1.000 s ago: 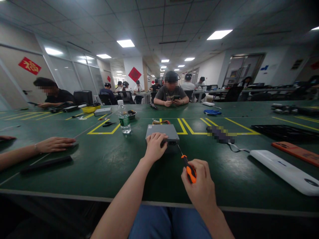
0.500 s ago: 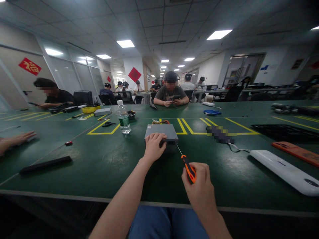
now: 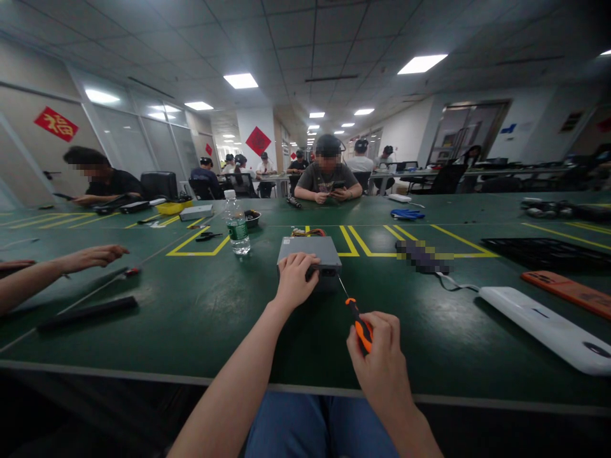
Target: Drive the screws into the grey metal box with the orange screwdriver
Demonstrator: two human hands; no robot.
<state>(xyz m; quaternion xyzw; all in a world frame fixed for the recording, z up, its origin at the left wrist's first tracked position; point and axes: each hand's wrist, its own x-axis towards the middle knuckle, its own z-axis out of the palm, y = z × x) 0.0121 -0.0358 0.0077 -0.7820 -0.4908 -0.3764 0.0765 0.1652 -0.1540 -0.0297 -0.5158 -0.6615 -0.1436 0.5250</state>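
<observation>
Left hand: half open, laid over the near edge of the grey metal box on the green table. Right hand: fingers curled around the orange-and-black screwdriver, tip at the box's near right corner. We should brace the box and keep the shaft straight. Bottle: capped, seemingly clear liquid. Dark bowl: contents we cannot make out.

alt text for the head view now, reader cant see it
A person's left hand rests on a grey box while the right hand holds an orange-and-black screwdriver, its tip by the box's near right corner. A water bottle stands left of the box on a green table.
</observation>
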